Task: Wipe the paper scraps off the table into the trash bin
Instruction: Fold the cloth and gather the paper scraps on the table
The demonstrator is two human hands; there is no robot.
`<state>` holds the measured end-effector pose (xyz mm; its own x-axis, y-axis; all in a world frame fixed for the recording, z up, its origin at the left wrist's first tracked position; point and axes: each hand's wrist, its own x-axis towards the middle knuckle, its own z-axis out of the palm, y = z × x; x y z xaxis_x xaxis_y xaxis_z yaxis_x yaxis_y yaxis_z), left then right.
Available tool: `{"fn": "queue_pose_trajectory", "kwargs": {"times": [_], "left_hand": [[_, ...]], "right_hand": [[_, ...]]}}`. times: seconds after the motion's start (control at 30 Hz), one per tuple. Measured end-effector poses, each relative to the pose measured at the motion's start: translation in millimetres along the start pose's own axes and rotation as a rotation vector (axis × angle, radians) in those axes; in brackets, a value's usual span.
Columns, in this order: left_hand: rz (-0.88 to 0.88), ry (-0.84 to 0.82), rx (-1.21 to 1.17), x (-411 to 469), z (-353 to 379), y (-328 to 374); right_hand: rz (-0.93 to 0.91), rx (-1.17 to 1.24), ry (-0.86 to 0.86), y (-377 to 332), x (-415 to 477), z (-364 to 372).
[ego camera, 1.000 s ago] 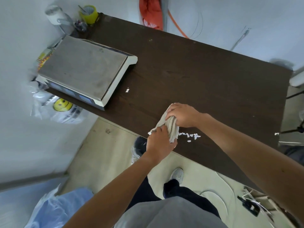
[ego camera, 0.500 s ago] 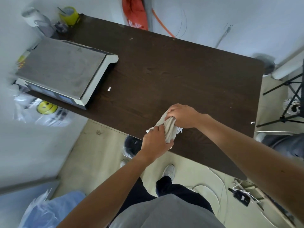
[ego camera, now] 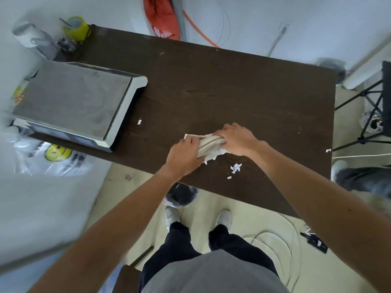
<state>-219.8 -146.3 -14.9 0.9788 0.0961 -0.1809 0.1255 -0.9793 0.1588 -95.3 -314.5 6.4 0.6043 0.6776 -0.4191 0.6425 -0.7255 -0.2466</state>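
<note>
A bunched beige cloth [ego camera: 208, 145] lies on the dark brown table [ego camera: 232, 87]. My left hand [ego camera: 186, 156] grips its left end and my right hand [ego camera: 237, 139] grips its right end. A small cluster of white paper scraps [ego camera: 236, 168] sits just right of the cloth, near the table's front edge. One single scrap [ego camera: 139, 121] lies beside the scale. The black-lined trash bin [ego camera: 182, 195] stands on the floor under the front edge, partly hidden by the table and my left forearm.
A grey weighing scale [ego camera: 74, 100] fills the table's left end, with a yellow tape roll [ego camera: 76, 28] and clutter behind it. A plastic bag [ego camera: 50, 157] hangs at left. Black stand legs [ego camera: 368, 121] and cables [ego camera: 275, 244] lie right.
The cloth has moved up and away from the front edge, stretched between both hands. The cluster of scraps, covered half a second ago, shows again to its right.
</note>
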Motion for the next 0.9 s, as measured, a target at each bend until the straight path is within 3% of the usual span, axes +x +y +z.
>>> {"fn": "queue_pose_trajectory", "kwargs": {"times": [0.47, 0.67, 0.9], "left_hand": [[0.335, -0.134, -0.114, 72.8, -15.2, 90.9], [0.495, -0.251, -0.093, 66.6, -14.0, 100.8], [0.55, -0.361, -0.072, 54.8, -25.9, 76.2]], "right_hand": [[0.499, 0.192, 0.12, 73.6, -88.7, 16.2], [0.599, 0.28, 0.169, 57.0, -128.5, 52.2], [0.684, 0.369, 0.23, 3.7, -131.0, 82.9]]}}
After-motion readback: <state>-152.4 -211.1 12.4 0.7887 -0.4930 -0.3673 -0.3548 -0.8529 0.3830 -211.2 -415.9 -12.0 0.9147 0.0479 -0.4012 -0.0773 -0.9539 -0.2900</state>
